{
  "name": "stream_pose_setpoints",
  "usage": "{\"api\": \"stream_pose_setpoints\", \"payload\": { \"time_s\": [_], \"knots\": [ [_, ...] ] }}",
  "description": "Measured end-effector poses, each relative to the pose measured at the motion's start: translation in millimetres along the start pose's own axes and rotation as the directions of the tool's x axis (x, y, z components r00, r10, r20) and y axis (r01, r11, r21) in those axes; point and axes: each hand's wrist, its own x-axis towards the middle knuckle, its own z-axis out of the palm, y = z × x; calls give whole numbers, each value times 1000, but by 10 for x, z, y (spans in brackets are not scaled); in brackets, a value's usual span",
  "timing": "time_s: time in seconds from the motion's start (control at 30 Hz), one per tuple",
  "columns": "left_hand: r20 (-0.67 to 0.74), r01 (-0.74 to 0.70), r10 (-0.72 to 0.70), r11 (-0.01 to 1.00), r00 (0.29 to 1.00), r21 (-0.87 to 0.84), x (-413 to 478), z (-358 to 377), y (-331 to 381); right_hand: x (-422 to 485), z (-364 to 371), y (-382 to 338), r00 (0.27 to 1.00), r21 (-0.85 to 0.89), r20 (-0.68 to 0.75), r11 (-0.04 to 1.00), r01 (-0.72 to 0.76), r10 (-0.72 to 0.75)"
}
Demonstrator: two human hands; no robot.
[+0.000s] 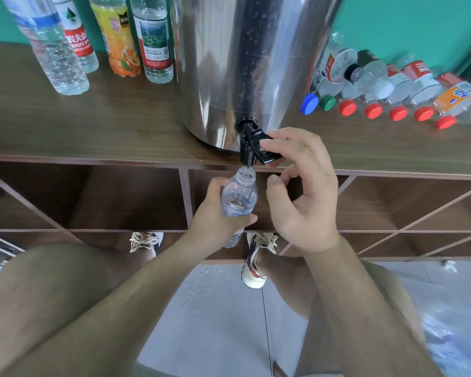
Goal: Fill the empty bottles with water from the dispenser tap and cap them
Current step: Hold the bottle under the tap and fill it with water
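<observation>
Shorts [52,308], wet tiles [223,308]; left hand [212,213] round bottle [238,197], right hand [302,191] in pinch on tap [249,142]; wooden shelf [120,126], teal wall [405,20].

Laced sneakers [256,258] stand on wet floor tiles [218,317] below wooden shelving [93,123].

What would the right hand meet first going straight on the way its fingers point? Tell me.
The black tap lever: the right hand has its fingertips touching it. Behind that stands the steel dispenser, though depth is hard to judge from this view.
</observation>
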Motion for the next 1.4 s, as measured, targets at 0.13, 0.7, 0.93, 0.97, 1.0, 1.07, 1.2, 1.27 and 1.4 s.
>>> {"api": "stream_pose_setpoints", "payload": {
  "time_s": [0.13,0.7,0.93,0.97,1.0,1.07,1.2,1.27,1.4],
  "knots": [
    [-8,19,-19,1000,1000,-4,-8,-6,24,-12,-4,5,1000,8,-7,1000,-13,13],
    [16,4,-4,1000,1000,-4,5,-11,23,-1,-1,-10,999,-12,-4,999,35,-35],
    [-2,-5,5,1000,1000,0,48,3,-29,29,-73,5,998,-29,-8,998,59,-59],
    [-3,-5,5,1000,1000,-2,56,7,-38,30,-74,4,998,-31,-7,998,59,-59],
    [-5,-6,6,1000,1000,-4,61,6,-50,29,-73,3,998,-31,-7,998,59,-60],
    [-10,-12,11,1000,1000,-1,66,1,-62,28,-74,4,998,-28,-5,998,59,-59],
    [-15,-16,16,1000,1000,-1,79,-2,-92,26,-93,2,999,-23,20,999,47,-46],
    [-17,-13,13,1000,1000,7,87,0,-102,25,-99,3,999,-22,27,999,45,-45],
    [-17,-16,17,999,1000,29,102,4,-117,24,-102,10,998,-16,31,999,47,-46]
  ]
}}
